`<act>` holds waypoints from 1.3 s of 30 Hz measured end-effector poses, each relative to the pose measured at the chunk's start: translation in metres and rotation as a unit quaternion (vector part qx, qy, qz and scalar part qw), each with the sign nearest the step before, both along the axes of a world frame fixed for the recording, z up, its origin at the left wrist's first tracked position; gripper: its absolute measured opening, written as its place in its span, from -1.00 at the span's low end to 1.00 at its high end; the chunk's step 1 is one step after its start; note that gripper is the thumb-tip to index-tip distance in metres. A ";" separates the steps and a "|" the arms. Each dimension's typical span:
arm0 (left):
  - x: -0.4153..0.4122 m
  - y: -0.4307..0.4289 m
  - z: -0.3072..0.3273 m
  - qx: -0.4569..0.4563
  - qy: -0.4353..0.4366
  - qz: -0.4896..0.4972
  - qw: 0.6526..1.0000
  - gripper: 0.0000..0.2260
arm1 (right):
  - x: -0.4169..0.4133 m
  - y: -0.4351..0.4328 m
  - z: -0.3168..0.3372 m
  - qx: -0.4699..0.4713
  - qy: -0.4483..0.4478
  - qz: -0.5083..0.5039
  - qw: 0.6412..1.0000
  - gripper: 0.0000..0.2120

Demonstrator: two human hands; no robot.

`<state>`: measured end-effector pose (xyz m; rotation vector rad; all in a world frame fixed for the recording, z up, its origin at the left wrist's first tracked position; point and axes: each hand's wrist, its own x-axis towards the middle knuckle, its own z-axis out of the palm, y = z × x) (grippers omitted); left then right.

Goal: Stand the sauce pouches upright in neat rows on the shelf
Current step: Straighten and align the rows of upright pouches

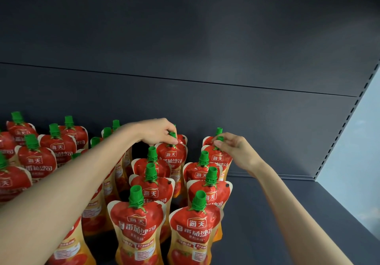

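Glossy red pouches (172, 158), ribbed green caps (152, 153)

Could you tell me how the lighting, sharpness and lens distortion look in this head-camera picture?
Head view: dim, even light on the dark back panel, no hard shadows; soft glare on the glossy front pouches; the far-left pouches look slightly blurred; the wide lens bends the panel seam; the left hand and right hand are fairly sharp.

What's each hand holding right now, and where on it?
Left hand pinches the green screw cap of a red tomato-sauce pouch. Right hand pinches the green cap of another red pouch.
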<state>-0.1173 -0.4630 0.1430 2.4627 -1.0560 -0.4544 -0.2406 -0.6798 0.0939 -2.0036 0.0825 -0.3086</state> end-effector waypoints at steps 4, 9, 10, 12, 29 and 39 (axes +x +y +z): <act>-0.001 0.001 0.001 0.004 -0.004 0.005 1.000 -0.82 | -0.001 0.003 -0.001 0.005 -0.011 -0.004 1.000 -0.86; -0.002 0.000 0.001 0.002 -0.006 0.013 1.000 -0.82 | -0.002 0.004 0.000 -0.001 -0.006 -0.013 1.000 -0.84; -0.002 0.000 0.001 0.001 -0.006 0.014 1.000 -0.82 | -0.002 0.004 0.001 -0.006 -0.006 -0.017 1.000 -0.83; -0.001 0.001 -0.001 -0.002 -0.006 0.019 1.000 -0.81 | -0.001 0.004 0.001 -0.019 -0.003 -0.027 0.999 -0.79; -0.077 0.049 -0.008 -0.235 -0.010 0.120 0.964 -0.79 | -0.047 0.049 0.007 0.016 -0.074 -0.015 0.997 -0.80; -0.089 0.055 -0.016 -0.233 0.041 0.214 0.948 -0.74 | -0.050 0.056 0.003 0.049 -0.019 0.007 0.999 -0.86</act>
